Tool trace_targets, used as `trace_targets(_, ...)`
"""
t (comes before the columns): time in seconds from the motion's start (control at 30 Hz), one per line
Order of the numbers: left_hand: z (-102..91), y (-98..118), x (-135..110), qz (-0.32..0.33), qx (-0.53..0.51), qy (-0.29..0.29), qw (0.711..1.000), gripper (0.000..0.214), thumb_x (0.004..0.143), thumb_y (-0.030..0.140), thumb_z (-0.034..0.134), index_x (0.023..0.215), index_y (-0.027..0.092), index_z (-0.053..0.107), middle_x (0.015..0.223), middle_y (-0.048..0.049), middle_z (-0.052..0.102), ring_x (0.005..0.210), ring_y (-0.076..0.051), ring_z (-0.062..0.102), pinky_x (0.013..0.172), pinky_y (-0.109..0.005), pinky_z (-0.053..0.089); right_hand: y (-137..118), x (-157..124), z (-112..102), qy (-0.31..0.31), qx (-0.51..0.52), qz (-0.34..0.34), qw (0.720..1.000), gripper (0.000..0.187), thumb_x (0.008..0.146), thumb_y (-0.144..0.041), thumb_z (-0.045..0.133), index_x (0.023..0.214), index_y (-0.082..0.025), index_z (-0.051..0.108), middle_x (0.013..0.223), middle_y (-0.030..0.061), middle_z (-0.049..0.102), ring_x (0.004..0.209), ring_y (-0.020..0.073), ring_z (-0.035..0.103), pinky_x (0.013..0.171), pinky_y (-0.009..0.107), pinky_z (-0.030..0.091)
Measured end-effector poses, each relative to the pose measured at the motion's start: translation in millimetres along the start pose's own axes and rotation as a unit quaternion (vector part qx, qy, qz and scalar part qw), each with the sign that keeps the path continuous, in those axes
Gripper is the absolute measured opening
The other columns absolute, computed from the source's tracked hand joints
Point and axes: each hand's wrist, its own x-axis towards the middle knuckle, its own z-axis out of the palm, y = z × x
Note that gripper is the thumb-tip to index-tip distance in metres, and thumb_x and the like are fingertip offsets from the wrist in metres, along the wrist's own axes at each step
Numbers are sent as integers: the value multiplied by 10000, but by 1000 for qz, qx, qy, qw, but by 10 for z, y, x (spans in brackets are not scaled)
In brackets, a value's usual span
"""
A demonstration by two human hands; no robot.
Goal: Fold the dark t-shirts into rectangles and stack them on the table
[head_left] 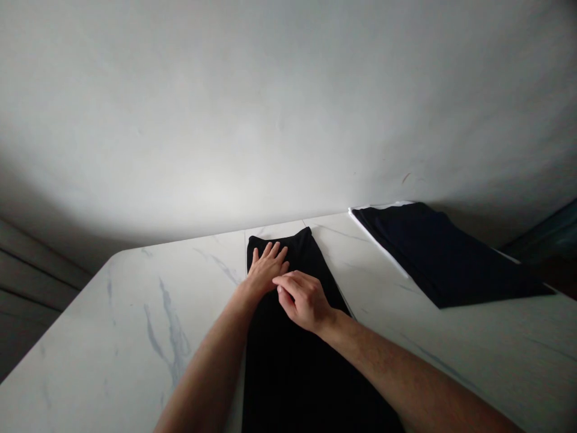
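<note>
Head view: looking forward and down over a white marble-look table (135,313), both forearms coming in from the near edge.

Left hand (265,270): flat, palm down on the black folded garment (297,373), close to its far end. Fingers spread wide, nothing pinched.

Right hand (303,300): just beside the left hand and partly over its thumb side. Fingers (293,281) together, lightly curved. Cannot tell if they hold a fold of cloth.

Garment position: lengthwise at mid-table, far end at the far edge, near end running past the bottom of the view.

Far right corner: a second black cloth (442,252), lying flat at a slant, well apart from the hands, with white edging (374,240) along its left side.

Behind: a plain white wall (270,108) beyond the far edge.

Left: grey horizontal panels (31,282) beyond the left edge.
</note>
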Motion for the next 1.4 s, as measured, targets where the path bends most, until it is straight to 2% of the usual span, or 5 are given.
trace_targets(0.3,-365,39,731,33,-91,46,994,412,989,334,524,1330,128,628,1353,-184,658,1299,-305,585,1108,-405,421,748,314,-721,-217,-180,407,869,249,970,-348,569,984,-182,754,1035,157,768,1012,289,719,854,356,504)
trace_targets(0.5,-283,223,1566,68,-93,10,993,348,968,270,542,1250,131,692,1257,-161,707,1185,-272,652,1049,-367,468,877,171,-628,-215,-157,421,867,325,969,-439,570,1033,-163,730,1042,169,761,1009,303,721,813,363,520)
trace_targets(0.8,-489,126,2049,201,-66,-137,968,279,654,152,768,918,243,772,1161,-27,738,1175,-220,610,1022,-283,448,911,180,-627,-190,-124,457,860,275,945,-400,630,1055,-170,733,1065,165,761,1043,316,718,836,384,540)
trace_targets(1.13,-537,170,2139,169,-45,-151,973,112,702,158,709,793,214,742,773,20,718,767,-167,657,736,-236,506,955,205,-681,-205,-102,472,851,209,902,-316,636,995,-170,754,1017,168,770,1022,324,731,789,373,553)
trace_targets(1.4,-482,228,1416,139,-46,17,989,396,939,180,503,1303,221,654,1392,-102,629,1298,-249,566,1123,-393,422,1002,153,-644,-185,-110,465,859,218,909,-352,624,991,-189,743,1033,143,772,990,274,725,815,344,530)
